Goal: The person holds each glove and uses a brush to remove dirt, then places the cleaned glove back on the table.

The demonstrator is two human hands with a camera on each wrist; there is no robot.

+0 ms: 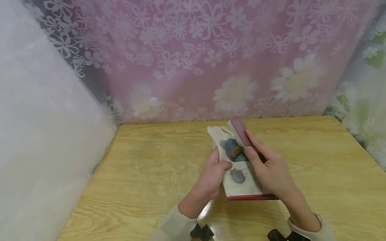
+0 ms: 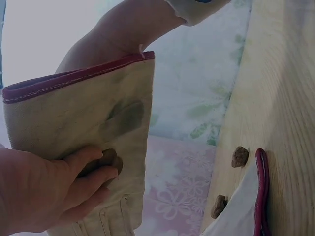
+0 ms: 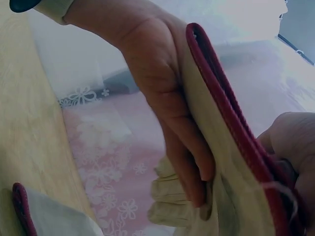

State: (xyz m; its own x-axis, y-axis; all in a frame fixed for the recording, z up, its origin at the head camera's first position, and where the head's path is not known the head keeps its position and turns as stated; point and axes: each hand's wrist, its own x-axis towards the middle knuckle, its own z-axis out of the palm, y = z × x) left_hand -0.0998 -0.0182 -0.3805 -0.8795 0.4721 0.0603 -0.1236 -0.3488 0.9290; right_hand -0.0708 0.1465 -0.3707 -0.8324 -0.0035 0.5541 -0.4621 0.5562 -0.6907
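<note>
A cream work glove (image 1: 245,188) with a dark red hem is held up above the table, its finger end away from me. Blue-grey, brown and grey marks stain its face. My left hand (image 1: 214,172) grips its left side, thumb in front; in the left wrist view its fingers lie over a brown patch or lump (image 2: 109,158). My right hand (image 1: 271,169) pinches a pink brush (image 1: 239,129) between thumb and fingers, white bristles against the glove. The brush does not show in the right wrist view, where my right palm (image 3: 157,73) lies beside the glove (image 3: 199,101).
A second pale item with a red hem (image 2: 238,209), apparently another glove, lies on the wooden table (image 1: 150,167). Two brown lumps, one nearer the hem (image 2: 240,156) and one further (image 2: 219,206), are beside it. Flowered pink sheeting (image 1: 187,67) hangs behind the table.
</note>
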